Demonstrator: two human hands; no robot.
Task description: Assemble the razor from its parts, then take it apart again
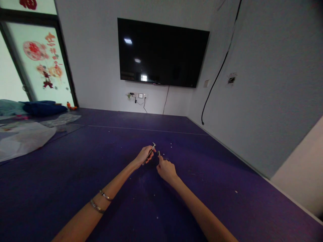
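Observation:
My left hand (145,156) is closed around a slim tool (152,146) with a dark handle and a silver, T-shaped head that points up and away from me. Its exact kind is too small to make out. Just to the right, my right hand (166,168) is closed with the index finger forward, at a small pale-green and dark piece (158,153). What else those fingers hold is hidden. The two hands are close together but apart, low over the purple tabletop (141,208). Small white bits (171,145) lie just beyond them.
Clear plastic sheeting (30,137) and a dark blue cloth bundle (44,108) lie at the far left, with a small orange object (68,105) beside them. A black cable (214,80) hangs along the right wall. A television (161,53) is mounted above sockets (140,95).

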